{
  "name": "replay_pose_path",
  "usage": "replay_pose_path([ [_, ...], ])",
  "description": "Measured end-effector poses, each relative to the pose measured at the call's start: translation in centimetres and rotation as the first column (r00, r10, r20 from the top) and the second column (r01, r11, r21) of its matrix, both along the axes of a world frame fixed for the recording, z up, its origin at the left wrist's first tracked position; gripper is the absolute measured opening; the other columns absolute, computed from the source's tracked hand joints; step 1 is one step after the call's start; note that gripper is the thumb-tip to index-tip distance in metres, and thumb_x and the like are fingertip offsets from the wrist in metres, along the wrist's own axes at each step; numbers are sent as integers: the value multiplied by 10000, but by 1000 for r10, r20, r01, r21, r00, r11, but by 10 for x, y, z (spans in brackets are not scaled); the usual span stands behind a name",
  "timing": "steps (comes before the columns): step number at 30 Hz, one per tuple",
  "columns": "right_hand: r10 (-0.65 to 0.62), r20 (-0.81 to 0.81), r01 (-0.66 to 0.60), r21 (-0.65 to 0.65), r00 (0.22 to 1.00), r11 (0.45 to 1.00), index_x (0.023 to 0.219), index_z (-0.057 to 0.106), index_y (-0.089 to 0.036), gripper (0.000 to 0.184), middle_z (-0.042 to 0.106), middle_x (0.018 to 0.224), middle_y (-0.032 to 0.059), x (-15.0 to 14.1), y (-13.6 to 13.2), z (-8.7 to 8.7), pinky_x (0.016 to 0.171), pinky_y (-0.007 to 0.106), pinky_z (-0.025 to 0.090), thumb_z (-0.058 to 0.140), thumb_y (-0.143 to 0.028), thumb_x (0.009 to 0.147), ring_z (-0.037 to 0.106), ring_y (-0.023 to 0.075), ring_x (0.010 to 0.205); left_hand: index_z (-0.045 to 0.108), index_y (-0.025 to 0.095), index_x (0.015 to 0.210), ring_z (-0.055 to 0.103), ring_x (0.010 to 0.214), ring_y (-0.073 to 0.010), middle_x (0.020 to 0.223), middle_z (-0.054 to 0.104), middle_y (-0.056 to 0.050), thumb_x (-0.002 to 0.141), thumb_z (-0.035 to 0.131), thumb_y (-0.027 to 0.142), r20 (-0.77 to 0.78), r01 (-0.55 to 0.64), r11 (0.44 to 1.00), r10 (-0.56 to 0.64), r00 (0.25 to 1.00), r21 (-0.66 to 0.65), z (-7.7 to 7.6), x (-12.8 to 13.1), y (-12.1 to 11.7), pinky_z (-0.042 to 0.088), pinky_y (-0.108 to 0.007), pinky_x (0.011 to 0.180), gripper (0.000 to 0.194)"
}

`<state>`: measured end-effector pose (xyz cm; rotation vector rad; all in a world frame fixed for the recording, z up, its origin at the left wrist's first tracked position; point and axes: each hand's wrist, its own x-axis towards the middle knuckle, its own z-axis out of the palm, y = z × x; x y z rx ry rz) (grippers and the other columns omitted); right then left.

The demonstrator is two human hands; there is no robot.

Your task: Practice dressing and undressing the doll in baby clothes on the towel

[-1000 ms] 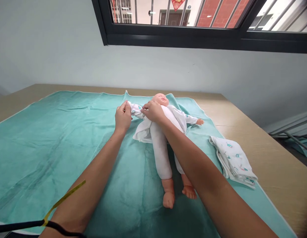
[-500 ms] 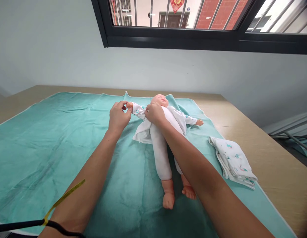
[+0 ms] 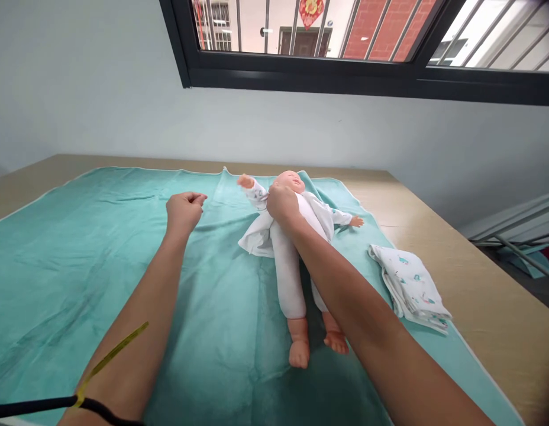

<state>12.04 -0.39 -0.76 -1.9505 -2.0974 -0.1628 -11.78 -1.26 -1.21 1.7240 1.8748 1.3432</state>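
A baby doll [image 3: 287, 269] in white clothing lies on its back on a teal blanket [image 3: 79, 248], head toward the wall. My right hand [image 3: 281, 204] grips the doll at the shoulder and the printed white shirt there, just below its head [image 3: 291, 179]. The doll's sleeved arm [image 3: 253, 188] sticks up and to the left, free. My left hand [image 3: 183, 211] hovers over the blanket left of the doll, fingers curled and holding nothing. The doll's other arm [image 3: 348, 218] lies out to the right.
A folded white printed cloth [image 3: 410, 287] lies at the blanket's right edge. The blanket covers a wooden table [image 3: 478, 284] that runs to a pale wall under a dark-framed window [image 3: 345, 77]. A black cord with a yellow tag [image 3: 92, 378] crosses my left forearm.
My left hand let go of the doll's sleeve end and drew back to the left. The doll's arm now sticks up free. My right hand stays at the shoulder.
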Motion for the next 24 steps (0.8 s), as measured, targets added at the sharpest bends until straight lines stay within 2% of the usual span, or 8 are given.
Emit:
replay_pose_path([
  [4,63,47,-66,64,997,996,963,647,-151,235,677,945,136,-5,-1,-4,679,284,420,415,-145,924,614,233,843,716,201,1073,655,764,-158,995,668,-72,872,495,243,-7,154,983,-154,988,99,-4,16,-2,534,-293,743,302],
  [6,44,59,-48,69,997,996,974,643,-146,237,675,963,142,-7,-2,-6,680,283,419,410,-157,933,612,230,848,668,201,1126,655,684,-136,1009,663,-72,949,387,339,92,228,973,-231,969,42,-2,29,-6,536,-264,626,360],
  [8,35,64,-40,78,997,996,987,638,-142,237,674,977,144,-8,-3,-7,679,284,415,408,-151,931,610,230,854,653,186,1091,635,587,-124,928,683,-61,969,329,458,195,278,960,-265,944,-42,2,38,-10,506,-237,527,441],
  [10,55,79,-62,85,995,994,973,636,-143,236,676,951,136,-8,-4,-7,675,286,409,410,-119,910,608,230,847,671,181,1032,621,564,-126,844,703,-47,921,435,508,181,276,958,-259,949,-75,5,40,-12,496,-231,532,418],
  [13,100,88,-107,79,991,991,952,641,-143,235,679,912,126,-7,-4,-6,671,284,402,431,-75,871,610,230,833,716,177,983,590,536,-131,715,700,-27,800,609,401,145,236,965,-219,965,-113,3,40,-8,484,-241,558,309],
  [19,33,25,-34,63,999,997,1059,654,-125,275,686,960,153,0,-2,-8,701,294,417,436,-99,895,621,244,850,727,103,995,466,453,-100,589,611,-1,674,666,306,460,219,964,-126,879,-154,-26,35,4,393,-231,473,384],
  [22,85,33,-84,-6,996,996,1050,671,-138,254,692,955,147,-3,-1,-8,723,291,422,489,-107,876,621,238,845,723,110,1019,505,489,-134,614,615,-19,710,620,306,394,192,940,-68,916,-283,-43,33,8,423,-265,515,379],
  [24,121,26,-120,-43,992,992,1031,684,-144,240,692,970,142,-7,-3,-4,748,287,423,504,-118,875,620,230,862,710,131,1091,601,647,-195,776,668,-79,753,594,311,227,142,949,-78,971,-281,-49,32,6,486,-320,643,400],
])
